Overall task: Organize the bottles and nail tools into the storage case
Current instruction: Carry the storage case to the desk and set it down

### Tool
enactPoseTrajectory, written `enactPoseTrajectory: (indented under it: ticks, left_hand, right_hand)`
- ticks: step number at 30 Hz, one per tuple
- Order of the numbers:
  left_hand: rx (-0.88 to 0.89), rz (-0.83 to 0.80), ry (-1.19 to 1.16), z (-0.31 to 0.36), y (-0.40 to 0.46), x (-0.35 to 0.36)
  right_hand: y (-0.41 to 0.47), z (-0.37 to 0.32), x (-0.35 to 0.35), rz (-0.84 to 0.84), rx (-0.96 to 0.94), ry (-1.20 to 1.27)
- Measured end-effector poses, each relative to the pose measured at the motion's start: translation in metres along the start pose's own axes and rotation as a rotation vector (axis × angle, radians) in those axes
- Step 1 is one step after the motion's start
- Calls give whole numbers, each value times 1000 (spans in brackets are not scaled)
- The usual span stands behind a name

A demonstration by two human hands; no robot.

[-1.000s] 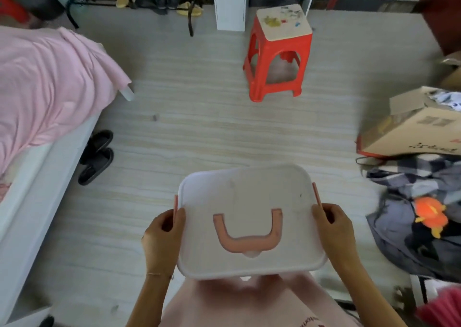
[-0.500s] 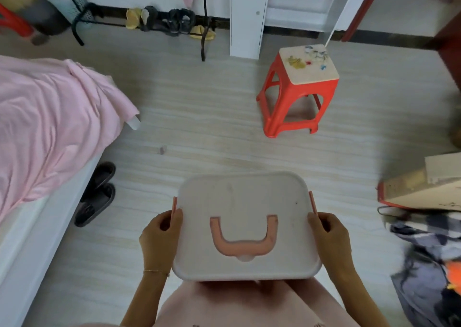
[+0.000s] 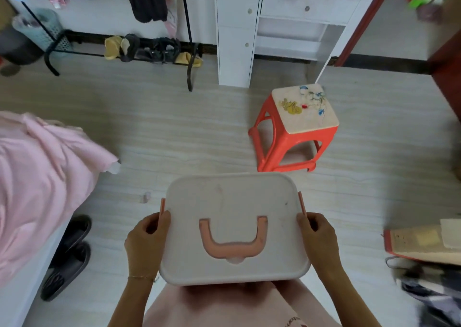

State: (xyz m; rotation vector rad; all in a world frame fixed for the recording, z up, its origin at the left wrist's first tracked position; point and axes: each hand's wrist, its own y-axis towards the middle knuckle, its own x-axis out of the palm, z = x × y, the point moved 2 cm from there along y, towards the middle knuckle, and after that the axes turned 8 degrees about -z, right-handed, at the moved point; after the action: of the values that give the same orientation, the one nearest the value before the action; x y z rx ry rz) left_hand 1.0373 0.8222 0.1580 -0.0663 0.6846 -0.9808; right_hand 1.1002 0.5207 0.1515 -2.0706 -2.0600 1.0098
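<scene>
A white storage case (image 3: 232, 202) with a pink fold-down handle (image 3: 233, 239) on its closed lid sits in front of me, over my lap. My left hand (image 3: 144, 242) grips its left side at the pink latch. My right hand (image 3: 318, 239) grips the right side at the other latch. The lid hides the inside. No bottles or nail tools are in view.
A red plastic stool (image 3: 296, 127) stands on the floor ahead right. A white desk (image 3: 249, 32) is against the far wall, a shoe rack (image 3: 149, 50) to its left. A bed with pink cover (image 3: 37, 184) and black slippers (image 3: 67, 257) are at left. A cardboard box (image 3: 424, 242) lies at right.
The view has tilted upward, so the stool and desk appear lower and the box has slid right. Both hands keep the same grip on the case sides.
</scene>
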Motion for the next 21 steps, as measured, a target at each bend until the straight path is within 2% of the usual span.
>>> enactPoseTrajectory:
  ticks: [4, 11, 21]
  left_hand:
    - [9, 43, -13, 41, 64, 5]
    - [-60, 80, -39, 74, 169, 6]
    - [-1, -60, 0, 147, 360, 14]
  right_hand:
    - [68, -54, 11, -31, -4, -37]
    - [162, -129, 51, -85, -5, -56]
    - [288, -220, 110, 24, 79, -36]
